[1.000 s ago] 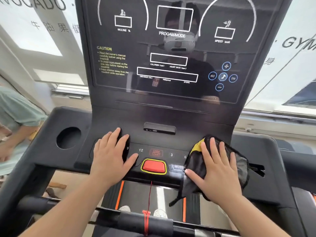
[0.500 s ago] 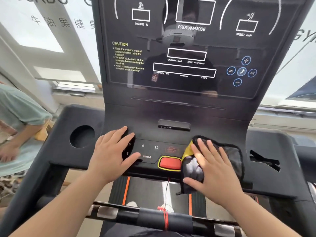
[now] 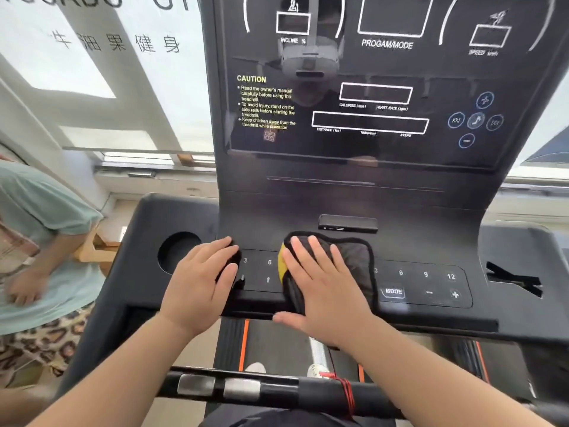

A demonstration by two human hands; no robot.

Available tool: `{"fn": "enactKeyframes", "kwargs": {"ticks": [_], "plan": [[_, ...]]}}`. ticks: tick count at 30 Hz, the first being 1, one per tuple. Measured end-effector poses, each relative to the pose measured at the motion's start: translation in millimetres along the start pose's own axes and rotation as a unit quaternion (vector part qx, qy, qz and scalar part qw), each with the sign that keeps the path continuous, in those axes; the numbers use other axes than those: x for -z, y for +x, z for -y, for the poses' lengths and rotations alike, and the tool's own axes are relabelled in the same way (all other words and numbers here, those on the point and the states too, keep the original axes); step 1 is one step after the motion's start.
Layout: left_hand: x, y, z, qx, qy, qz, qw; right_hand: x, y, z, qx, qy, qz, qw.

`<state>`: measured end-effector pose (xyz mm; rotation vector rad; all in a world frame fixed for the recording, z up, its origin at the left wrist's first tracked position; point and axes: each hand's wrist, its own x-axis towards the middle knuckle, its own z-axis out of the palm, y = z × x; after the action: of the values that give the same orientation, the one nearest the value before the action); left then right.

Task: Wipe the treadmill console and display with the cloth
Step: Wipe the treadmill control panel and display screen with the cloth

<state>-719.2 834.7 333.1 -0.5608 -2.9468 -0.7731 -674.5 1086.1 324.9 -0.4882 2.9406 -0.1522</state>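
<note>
The black treadmill console (image 3: pixel 345 208) fills the view, with its glossy display (image 3: pixel 378 87) upright at the top and a button strip (image 3: pixel 425 285) below. My right hand (image 3: pixel 323 288) lies flat on a dark grey cloth (image 3: pixel 354 260) with a yellow edge, pressing it onto the middle of the button strip and hiding the red stop button. My left hand (image 3: pixel 200 288) rests palm down on the strip's left end, fingers apart, holding nothing.
A round cup holder (image 3: pixel 177 252) sits left of my left hand and a slotted recess (image 3: pixel 512 280) at the right. A handlebar (image 3: pixel 277 389) with metal sensors crosses below my forearms. A person in a green top (image 3: pixel 37 241) stands close at the left.
My right hand has slid the cloth leftward along the button strip, from the right-hand buttons over the red stop button. The left hand has stayed at the left end.
</note>
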Motion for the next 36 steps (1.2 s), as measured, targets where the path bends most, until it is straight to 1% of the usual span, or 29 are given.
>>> {"fn": "enactKeyframes", "kwargs": {"ticks": [3,5,8,10,14,16,18,20,23,25,28,30,32,35,36], "plan": [[0.4,-5.3,7.2,-0.01,-0.01,-0.002,1.0,6.6,32.2,27.1,0.011,0.017,0.004,1.0],[-0.4,-6.7,12.9,-0.024,-0.005,-0.017,1.0,10.0,40.7,37.9,0.015,0.022,0.012,1.0],[0.1,-6.8,24.7,-0.039,0.006,-0.026,0.999,5.6,23.6,40.2,0.049,0.025,0.016,0.998],[1.4,-7.8,32.3,-0.05,0.004,-0.018,0.999,-2.8,1.8,32.1,0.055,0.01,0.0,0.998],[6.7,-12.4,41.1,-0.069,-0.02,0.006,0.997,-5.5,-12.2,16.7,-0.031,0.003,-0.007,0.999],[10.7,-15.6,43.8,-0.068,-0.034,0.017,0.997,-0.9,3.3,24.8,-0.082,0.004,-0.008,0.997],[15.4,-19.4,46.0,-0.052,-0.052,0.022,0.997,3.9,26.5,40.6,-0.106,0.005,-0.01,0.994],[20.5,-22.2,47.4,-0.03,-0.058,0.014,0.998,6.6,51.0,58.7,-0.08,0.013,-0.008,0.997],[27.1,-23.4,48.3,-0.01,-0.043,-0.016,0.999,7.9,77.8,84.6,-0.011,0.025,0.006,1.0],[30.0,-22.3,48.3,0.003,-0.043,-0.037,0.998,5.5,79.7,96.3,0.019,0.032,0.013,0.999],[30.8,-18.0,51.1,0.006,-0.04,-0.042,0.998,-1.9,57.6,98.4,0.054,0.034,0.012,0.998],[26.5,-13.7,51.8,-0.027,-0.026,-0.03,0.999,-7.9,36.5,87.1,0.061,0.033,0.0,0.998],[21.3,-9.0,48.1,-0.052,-0.01,-0.017,0.998,-7.0,22.9,71.5,0.047,0.023,-0.028,0.998],[15.6,-2.6,35.9,-0.057,-0.001,0.002,0.998,5.8,26.0,53.2,0.037,-0.025,-0.1,0.994],[14.0,-1.3,31.2,-0.059,0.002,0.01,0.998,10.1,31.7,49.2,0.041,-0.036,-0.113,0.992]]}}
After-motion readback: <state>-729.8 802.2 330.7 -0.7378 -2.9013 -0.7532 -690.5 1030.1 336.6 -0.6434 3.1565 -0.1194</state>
